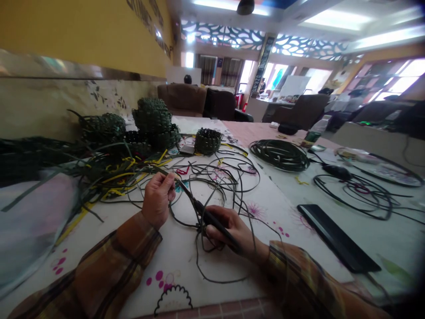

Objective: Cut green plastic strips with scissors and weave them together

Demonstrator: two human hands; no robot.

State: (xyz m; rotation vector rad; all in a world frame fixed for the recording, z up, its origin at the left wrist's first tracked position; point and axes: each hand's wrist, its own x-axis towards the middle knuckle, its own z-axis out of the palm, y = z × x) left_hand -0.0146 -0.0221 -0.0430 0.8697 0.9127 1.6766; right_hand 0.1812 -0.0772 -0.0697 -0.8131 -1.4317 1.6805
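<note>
On the white flowered surface [172, 261], among loose dark strands, the left hand [157, 199] pinches one dark strip [186, 191] with closed fingers, while the right hand [232, 232] grips a dark tool [212, 219] near the knot.

My left hand [158, 198] and right hand [232, 232] are bare, both arms covered to the wrist in brown-and-yellow plaid sleeves [116, 261].

Bright window glare, blurred warped edges
</note>
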